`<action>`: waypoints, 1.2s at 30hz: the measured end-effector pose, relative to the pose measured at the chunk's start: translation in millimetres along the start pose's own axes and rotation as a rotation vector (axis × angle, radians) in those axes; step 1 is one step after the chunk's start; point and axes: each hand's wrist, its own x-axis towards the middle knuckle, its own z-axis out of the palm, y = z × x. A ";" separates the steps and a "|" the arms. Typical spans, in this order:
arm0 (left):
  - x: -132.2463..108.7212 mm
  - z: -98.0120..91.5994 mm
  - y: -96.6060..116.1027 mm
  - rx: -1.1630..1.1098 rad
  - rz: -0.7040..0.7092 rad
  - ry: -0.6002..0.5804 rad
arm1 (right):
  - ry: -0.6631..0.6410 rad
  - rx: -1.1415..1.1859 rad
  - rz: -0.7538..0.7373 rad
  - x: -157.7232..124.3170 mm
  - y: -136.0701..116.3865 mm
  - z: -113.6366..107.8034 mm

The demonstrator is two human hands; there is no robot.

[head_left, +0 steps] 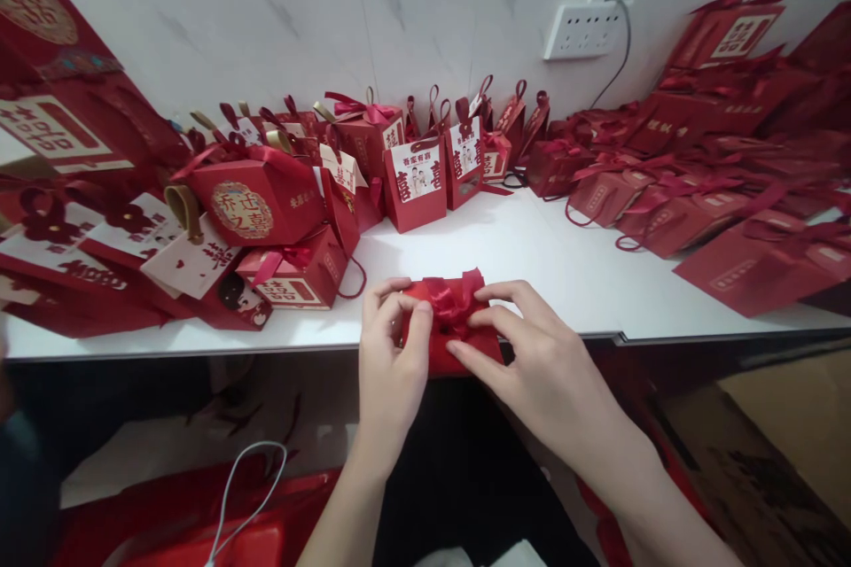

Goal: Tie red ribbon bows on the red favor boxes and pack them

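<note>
A small red gift box sits at the front edge of the white table, topped by a shiny red ribbon bow. My left hand is closed at the box's left side, its thumb pressed against the bow's left part and the other fingers curled along the box. From the right, my right hand bends round the bow, two fingertips on the ribbon's right loop and the thumb against the box below. My fingers cover parts of the box's sides.
Red gift boxes stand along the back of the white table. More boxes are piled at left and right. A power strip with a cable hangs on the wall. Below lie a red container and cardboard.
</note>
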 end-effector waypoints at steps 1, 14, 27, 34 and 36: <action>-0.7 0.2 -0.6 0.014 0.011 0.006 | -0.015 -0.013 0.008 0.1 -1.1 -1.0; -4.1 -4.0 -0.2 0.072 -0.001 0.065 | -0.215 0.217 0.095 13.1 20.9 -17.9; -3.1 -19.6 2.5 0.201 0.062 -0.148 | -0.175 0.289 0.383 -5.2 18.7 -8.2; -1.6 -29.5 1.2 0.227 0.057 -0.242 | -0.161 0.590 0.488 2.4 25.7 -4.8; -2.1 -29.8 0.8 0.228 0.059 -0.245 | -0.131 0.609 0.472 2.2 25.8 -3.6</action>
